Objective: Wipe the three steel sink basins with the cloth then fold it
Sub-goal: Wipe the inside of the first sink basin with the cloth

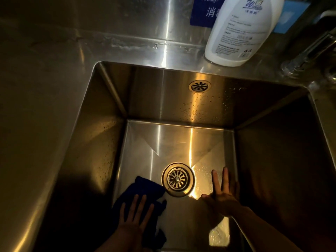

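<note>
While the left hand (pixel 135 214) presses flat, fingers straight, on the dark cloth (pixel 146 188) beneath it to wipe the basin (pixel 145 146) floor, the right hand (pixel 224 199), open and spread just across the drain (pixel 178 179), apparently steadies the reach

Blue sign (pixel 201 14): "Diversey" over "消" — above the back edge of the counter (pixel 127 51).
White bottle (pixel 241 31): logo beginning "W" — small print illegible.

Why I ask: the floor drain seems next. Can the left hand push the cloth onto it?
Probably yes. The left hand presses flat on the cloth, whose edge lies just beside the drain, with only bare steel between.
</note>
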`<action>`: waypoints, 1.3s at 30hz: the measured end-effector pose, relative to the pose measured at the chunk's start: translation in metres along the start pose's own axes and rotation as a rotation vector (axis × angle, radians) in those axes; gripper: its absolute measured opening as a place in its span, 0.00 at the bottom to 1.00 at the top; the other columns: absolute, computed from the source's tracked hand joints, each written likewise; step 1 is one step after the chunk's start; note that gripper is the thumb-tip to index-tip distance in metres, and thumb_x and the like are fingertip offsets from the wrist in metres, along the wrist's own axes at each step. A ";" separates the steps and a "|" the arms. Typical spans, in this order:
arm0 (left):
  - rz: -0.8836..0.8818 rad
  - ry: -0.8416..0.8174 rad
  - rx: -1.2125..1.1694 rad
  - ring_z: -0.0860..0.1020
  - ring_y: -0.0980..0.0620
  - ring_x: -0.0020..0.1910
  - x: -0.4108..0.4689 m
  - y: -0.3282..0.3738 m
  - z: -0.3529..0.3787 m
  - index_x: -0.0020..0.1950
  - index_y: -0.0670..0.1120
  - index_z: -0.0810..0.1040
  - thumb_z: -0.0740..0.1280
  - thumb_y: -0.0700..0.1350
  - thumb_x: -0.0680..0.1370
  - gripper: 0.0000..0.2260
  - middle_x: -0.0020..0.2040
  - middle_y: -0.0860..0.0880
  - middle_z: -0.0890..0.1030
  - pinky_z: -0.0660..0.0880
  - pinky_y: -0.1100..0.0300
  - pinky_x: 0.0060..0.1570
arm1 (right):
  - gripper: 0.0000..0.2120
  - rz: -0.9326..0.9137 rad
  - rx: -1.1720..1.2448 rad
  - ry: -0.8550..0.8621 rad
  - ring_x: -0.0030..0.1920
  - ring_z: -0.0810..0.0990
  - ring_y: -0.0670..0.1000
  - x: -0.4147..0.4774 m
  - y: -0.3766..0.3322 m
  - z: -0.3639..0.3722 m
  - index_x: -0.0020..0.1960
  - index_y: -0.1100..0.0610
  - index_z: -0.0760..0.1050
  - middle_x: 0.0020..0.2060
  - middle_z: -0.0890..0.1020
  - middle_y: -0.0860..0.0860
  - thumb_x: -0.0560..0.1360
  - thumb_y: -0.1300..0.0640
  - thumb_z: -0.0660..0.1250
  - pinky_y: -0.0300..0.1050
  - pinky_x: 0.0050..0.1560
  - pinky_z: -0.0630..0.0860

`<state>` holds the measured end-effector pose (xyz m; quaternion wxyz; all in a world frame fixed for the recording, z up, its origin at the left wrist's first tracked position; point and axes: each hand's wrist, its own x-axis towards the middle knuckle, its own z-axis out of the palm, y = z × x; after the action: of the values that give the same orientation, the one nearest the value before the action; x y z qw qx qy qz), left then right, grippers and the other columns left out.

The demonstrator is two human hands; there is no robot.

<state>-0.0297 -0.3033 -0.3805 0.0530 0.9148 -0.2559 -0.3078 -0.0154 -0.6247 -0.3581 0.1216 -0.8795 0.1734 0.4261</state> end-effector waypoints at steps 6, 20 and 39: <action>0.061 0.038 0.115 0.42 0.39 0.77 -0.006 0.001 0.012 0.77 0.45 0.43 0.56 0.73 0.66 0.50 0.78 0.39 0.42 0.40 0.39 0.71 | 0.49 -0.046 0.014 0.013 0.71 0.24 0.59 -0.001 0.004 0.001 0.73 0.45 0.25 0.62 0.16 0.50 0.71 0.27 0.56 0.62 0.70 0.31; -0.003 0.079 -0.060 0.41 0.38 0.76 0.023 0.073 0.019 0.77 0.46 0.43 0.68 0.74 0.49 0.67 0.78 0.39 0.41 0.37 0.38 0.70 | 0.38 -0.052 -0.090 0.195 0.68 0.21 0.58 -0.034 -0.038 0.014 0.73 0.46 0.24 0.68 0.20 0.54 0.79 0.42 0.51 0.66 0.71 0.35; -0.307 0.295 -0.088 0.52 0.36 0.76 0.074 -0.022 -0.077 0.76 0.46 0.57 0.34 0.64 0.76 0.36 0.77 0.36 0.55 0.53 0.39 0.71 | 0.35 -0.499 -0.481 0.304 0.65 0.74 0.48 -0.073 -0.104 0.069 0.66 0.33 0.70 0.67 0.74 0.45 0.60 0.31 0.72 0.62 0.59 0.74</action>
<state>0.0760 -0.3260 -0.3636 0.0821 0.9750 -0.0893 -0.1861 -0.0638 -0.4900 -0.3350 -0.0157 -0.9513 -0.1351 0.2765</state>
